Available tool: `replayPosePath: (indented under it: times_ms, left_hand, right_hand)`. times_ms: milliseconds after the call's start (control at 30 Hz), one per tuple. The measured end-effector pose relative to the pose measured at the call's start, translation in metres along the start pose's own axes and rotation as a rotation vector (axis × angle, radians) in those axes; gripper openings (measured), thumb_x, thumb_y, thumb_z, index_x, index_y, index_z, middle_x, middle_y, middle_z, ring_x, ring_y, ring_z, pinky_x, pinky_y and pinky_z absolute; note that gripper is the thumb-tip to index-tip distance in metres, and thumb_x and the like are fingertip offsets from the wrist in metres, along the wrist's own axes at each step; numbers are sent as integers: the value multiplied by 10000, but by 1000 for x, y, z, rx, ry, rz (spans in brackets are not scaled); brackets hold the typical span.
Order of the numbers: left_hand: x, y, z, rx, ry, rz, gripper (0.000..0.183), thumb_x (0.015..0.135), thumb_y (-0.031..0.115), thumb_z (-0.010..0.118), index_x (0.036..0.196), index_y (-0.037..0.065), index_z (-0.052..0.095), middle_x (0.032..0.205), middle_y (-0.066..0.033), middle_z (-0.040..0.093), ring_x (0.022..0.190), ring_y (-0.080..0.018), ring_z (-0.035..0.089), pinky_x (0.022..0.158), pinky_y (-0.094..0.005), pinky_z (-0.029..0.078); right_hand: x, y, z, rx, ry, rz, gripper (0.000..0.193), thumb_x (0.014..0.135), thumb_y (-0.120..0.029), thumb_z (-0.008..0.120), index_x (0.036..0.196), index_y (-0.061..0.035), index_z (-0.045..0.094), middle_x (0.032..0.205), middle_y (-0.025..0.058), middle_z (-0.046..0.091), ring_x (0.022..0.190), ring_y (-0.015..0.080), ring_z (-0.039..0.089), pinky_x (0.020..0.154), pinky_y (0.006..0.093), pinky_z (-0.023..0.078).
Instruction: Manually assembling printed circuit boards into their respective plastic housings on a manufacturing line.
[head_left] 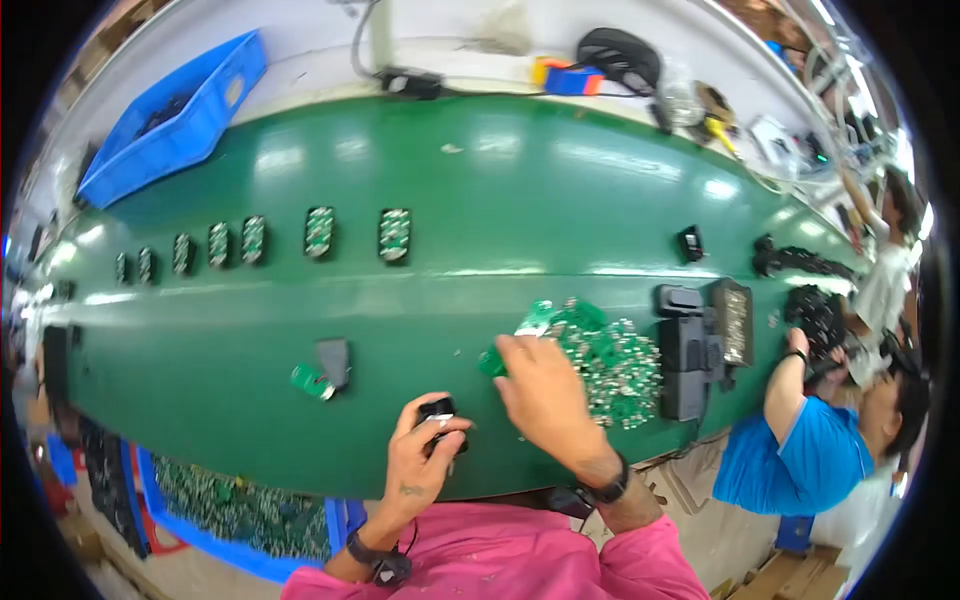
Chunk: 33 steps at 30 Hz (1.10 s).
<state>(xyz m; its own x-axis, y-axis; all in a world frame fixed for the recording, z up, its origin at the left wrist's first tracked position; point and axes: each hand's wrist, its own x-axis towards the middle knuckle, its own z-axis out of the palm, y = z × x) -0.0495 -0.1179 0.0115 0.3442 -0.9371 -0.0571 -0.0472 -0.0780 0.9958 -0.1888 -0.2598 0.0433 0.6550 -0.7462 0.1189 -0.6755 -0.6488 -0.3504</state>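
My left hand [420, 455] is closed around a small black plastic casing [436, 410] near the front edge of the green table. Beside the heap of green circuit boards [615, 375], my right hand [545, 395] has its fingers bent, with a green circuit board [490, 362] at the fingertips. That hand is slightly blurred and hides part of the board. Just above its knuckles lies another pale green board [536, 318]. Left of my hands, a single green board [313, 381] rests against a grey block [334, 362].
Several black casings with boards [394, 235] stand in a row at far left. A blue bin [190, 125] sits behind them; a blue crate [250, 565] of boards stands below the front edge. Black-grey devices [683, 365] border the heap. A person in blue [800, 450] works at right.
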Motion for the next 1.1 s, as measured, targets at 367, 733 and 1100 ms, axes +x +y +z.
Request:
replayPosePath:
  times_ms: [367,733,1100]
  left_hand:
    - [-5,1,-10,68,-5,-16,214,953,107,526,859,-6,683,1083,-172,619,1014,-269,604,851,-339,487]
    - [6,-2,-6,-298,-194,-169,290,1023,210,514,848,13,635,871,-14,525,766,-101,494,705,-270,410]
    - [-1,7,-4,-369,-136,-172,469,935,145,676,1338,61,450,1163,-65,549,956,-99,535,730,-252,474]
  right_hand:
    - [10,-11,7,509,-38,37,241,849,-126,715,1033,-1,623,860,166,689,781,286,704,683,378,543]
    - [-30,-22,17,1104,105,95,134,826,25,740,937,-3,670,939,93,723,864,164,695,773,283,533]
    - [-37,-10,9,488,218,-437,292,690,70,722,953,-56,726,1017,75,716,900,270,669,769,379,539]
